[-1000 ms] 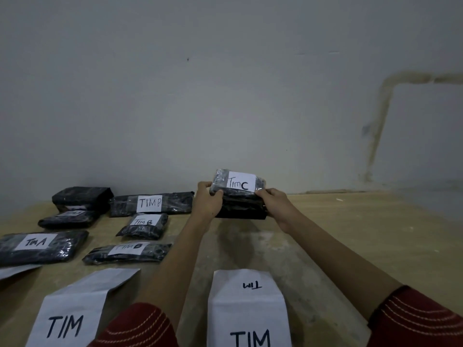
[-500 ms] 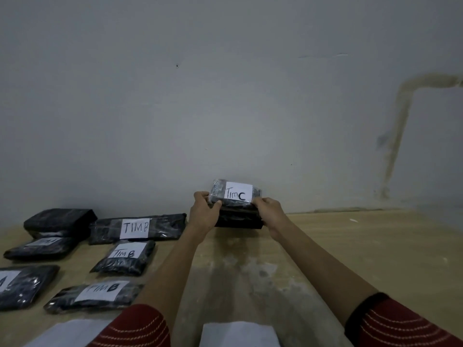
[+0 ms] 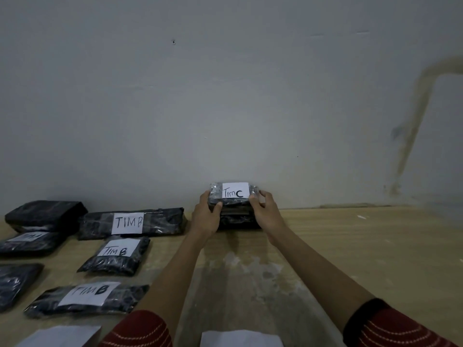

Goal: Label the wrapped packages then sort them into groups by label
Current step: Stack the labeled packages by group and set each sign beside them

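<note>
A black wrapped package with a white "TIM C" label [image 3: 234, 193] lies on top of another black package [image 3: 239, 220] against the wall. My left hand [image 3: 208, 216] grips its left end and my right hand [image 3: 266, 212] grips its right end. To the left lie three packages labelled "TIM B": a long one [image 3: 131, 222] by the wall, a smaller one [image 3: 116, 255] in front of it, and a flat one [image 3: 86, 298] nearest me.
More black packages sit at the far left: an unlabelled block [image 3: 46, 215], a labelled one [image 3: 30, 242] below it, and another [image 3: 15, 284] at the frame edge. White paper sheets [image 3: 240, 339] lie at the bottom edge. The wooden tabletop [image 3: 363, 246] stretches right; the wall stands right behind the stack.
Both hands carried the "TIM C" package further back toward the wall, onto the lower package. The view tilted up, so the paper sheets slid almost out of frame.
</note>
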